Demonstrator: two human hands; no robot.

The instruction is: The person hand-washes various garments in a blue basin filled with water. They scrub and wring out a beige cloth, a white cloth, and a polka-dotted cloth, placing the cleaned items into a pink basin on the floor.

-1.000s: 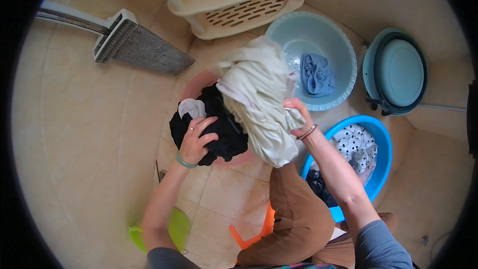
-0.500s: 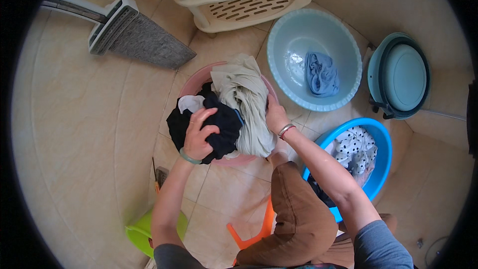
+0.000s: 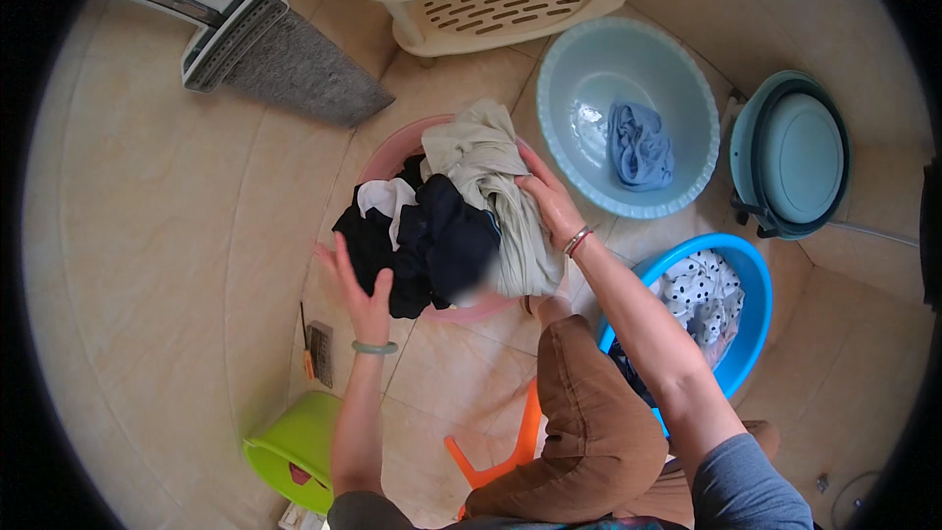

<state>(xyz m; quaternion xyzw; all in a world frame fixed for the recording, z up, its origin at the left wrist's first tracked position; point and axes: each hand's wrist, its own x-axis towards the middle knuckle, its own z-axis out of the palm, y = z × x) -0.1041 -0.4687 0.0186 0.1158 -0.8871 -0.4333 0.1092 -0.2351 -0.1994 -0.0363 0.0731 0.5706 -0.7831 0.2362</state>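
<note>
A heap of laundry fills a pink basin (image 3: 397, 144) on the floor in front of me. A pale grey-green cloth (image 3: 481, 162) lies bunched along its right side, with dark navy and black clothes (image 3: 446, 236) on the left and a small white piece (image 3: 388, 199) among them. My left hand (image 3: 365, 296) is open, fingers spread, at the left edge of the black clothes. On the other side, my right hand (image 3: 552, 204) rests against the pale cloth with its fingers stretched out; its fingertips are partly hidden.
Right of the heap stand a light blue basin (image 3: 574, 142) holding a blue cloth (image 3: 641, 147) and a bright blue basin (image 3: 754, 334) with spotted clothes. Folded basins (image 3: 800, 157) lean by the wall. Around are a cream rack (image 3: 510, 34), flat mop (image 3: 304, 69), green bucket (image 3: 294, 442) and orange stool (image 3: 510, 456).
My left hand has come off the top of the dark clothes and moved left and down, fingers spreading. My right hand has moved slightly up the pale cloth. The heap has shifted and loosened.
</note>
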